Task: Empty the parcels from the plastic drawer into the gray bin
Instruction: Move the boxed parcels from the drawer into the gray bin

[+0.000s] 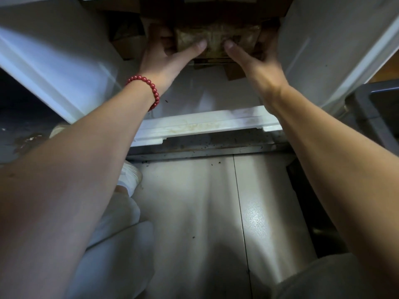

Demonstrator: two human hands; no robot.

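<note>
The white plastic drawer (205, 124) is pulled out in front of me, its front lip near the middle of the view. Deep inside it lies a brown padded parcel (216, 37). My left hand (164, 55), with a red bead bracelet on its wrist, grips the parcel's left end, thumb on top. On the parcel's right end my right hand (254, 59) holds on in the same way. More brown cardboard parcels (127, 39) sit in the dark at the back of the drawer. The gray bin (371, 117) shows at the right edge.
White drawer side walls (64, 67) rise on both sides of my arms. Below the drawer lie a dusty metal rail (205, 152) and a pale tiled floor (194, 212). My white-trousered knees and a white shoe (131, 175) are at the bottom left.
</note>
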